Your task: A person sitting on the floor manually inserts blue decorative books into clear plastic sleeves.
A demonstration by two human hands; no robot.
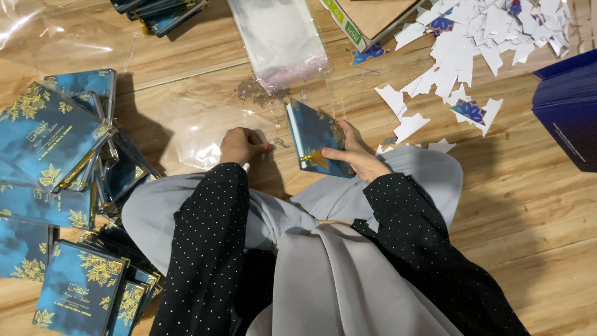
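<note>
My right hand (354, 152) grips a small blue book with gold flowers (316, 135), held tilted above my lap with its white page edge facing left. My left hand (241, 144) rests with curled fingers on a clear plastic sleeve (205, 134) lying flat on the wooden floor, pinching its near edge. Both arms wear black sleeves with white dots, over grey cloth on my legs.
A heap of the same blue books in plastic (56, 168) fills the left side. A stack of clear sleeves (280, 37) lies ahead, next to a cardboard box (367, 18). White paper scraps (472, 43) cover the far right; dark blue books (569, 112) sit at the right edge.
</note>
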